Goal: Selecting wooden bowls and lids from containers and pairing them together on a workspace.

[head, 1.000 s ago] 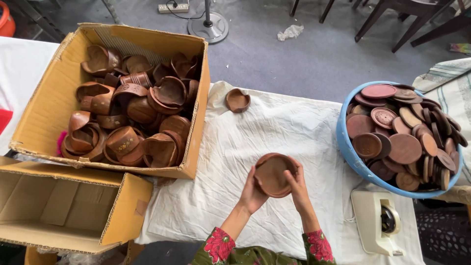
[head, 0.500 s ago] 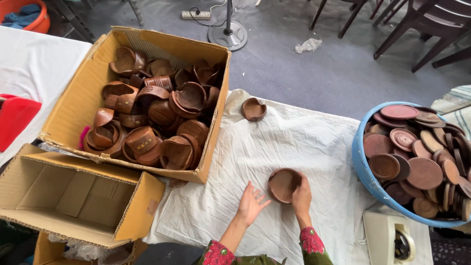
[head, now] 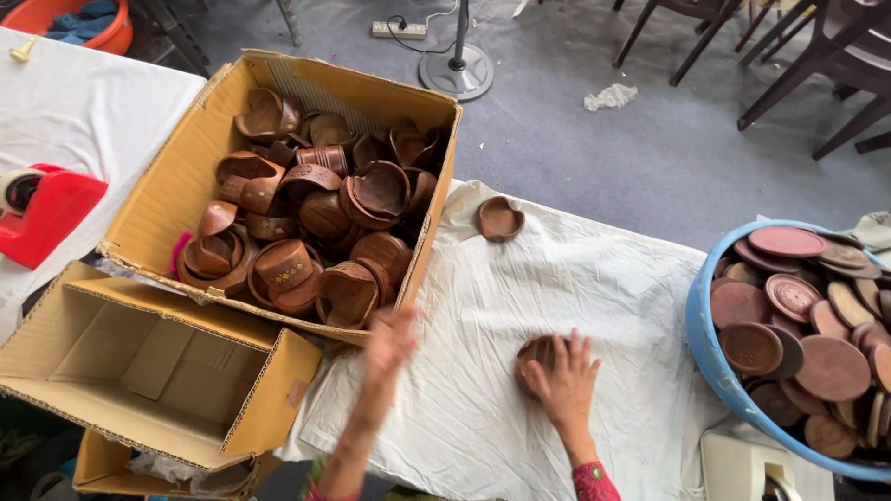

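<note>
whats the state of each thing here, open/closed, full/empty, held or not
big cardboard box: open, full of brown wooden holders
small cardboard box: open, empty
blue tub: full of wooden discs
wooden bowl: on the cloth, under right hand
left hand: blurred, holding nothing
second bowl: untouched

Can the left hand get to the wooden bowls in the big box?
Probably yes. The left hand is already at the near edge of the open cardboard box, and the wooden bowls lie uncovered just beyond it, nothing in between.
</note>
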